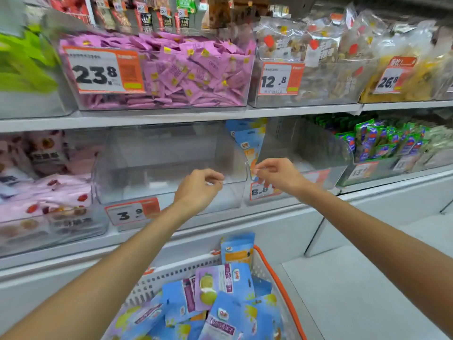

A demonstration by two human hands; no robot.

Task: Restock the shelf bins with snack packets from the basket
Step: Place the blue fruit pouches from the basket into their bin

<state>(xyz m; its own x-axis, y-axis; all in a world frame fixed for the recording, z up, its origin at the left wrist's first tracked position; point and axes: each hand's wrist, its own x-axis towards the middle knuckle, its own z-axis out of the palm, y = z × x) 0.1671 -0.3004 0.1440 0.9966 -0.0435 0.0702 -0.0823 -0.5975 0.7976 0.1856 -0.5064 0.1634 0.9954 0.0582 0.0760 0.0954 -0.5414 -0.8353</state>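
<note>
An empty clear plastic bin (159, 165) stands on the middle shelf above a 3.9 price tag. My left hand (198, 188) pinches its front rim near the middle. My right hand (277, 176) pinches the rim at the bin's right front corner, beside the neighbouring bin (306, 153) that holds a few blue snack packets (247, 143). Below my arms, a white basket (181, 272) with an orange rim is heaped with blue and purple snack packets (220, 315); one stands upright at its far edge.
Pink packets fill the bin (176, 99) on the upper shelf, with clear bagged snacks (306, 57) to its right. Pink fruit packs (44, 192) sit to the left of the empty bin, green and blue packs (387, 143) to the far right. A white ledge (343, 290) lies beside the basket.
</note>
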